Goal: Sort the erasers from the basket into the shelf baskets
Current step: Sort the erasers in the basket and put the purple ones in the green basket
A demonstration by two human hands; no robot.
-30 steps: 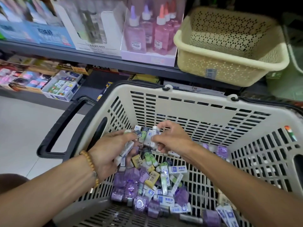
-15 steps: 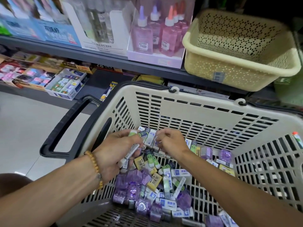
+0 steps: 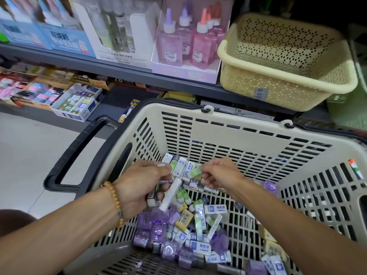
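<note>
- Two hands are down inside the big slotted shopping basket (image 3: 228, 135), both near its far wall.
- left hand (image 3: 139, 187) has its fingers curled round a small bunch of erasers, including a long white stick eraser (image 3: 170, 195) poking down out of the fist, plus a darker one with a barcode. Beaded bracelet (image 3: 115, 201) on that wrist.
- right hand (image 3: 220, 175) is pinching a green-and-white eraser (image 3: 195, 172) between thumb and fingertips, held just beside the left hand's bunch.
- rest of the erasers (image 3: 190, 231) are heaped on the basket floor, mostly along the left side and near edge: purple wrapped ones, blue-and-white sleeved ones, a few green, one or two yellow.
- black handle (image 3: 79, 151) sticks out off the basket's left rim.
- cream shelf basket (image 3: 282, 76) sits on the shelf's right end, above the shopping basket's far rim. Can't see anything in it from here.
- pink and purple bottles (image 3: 186, 40) in a display box just left of it.
</note>
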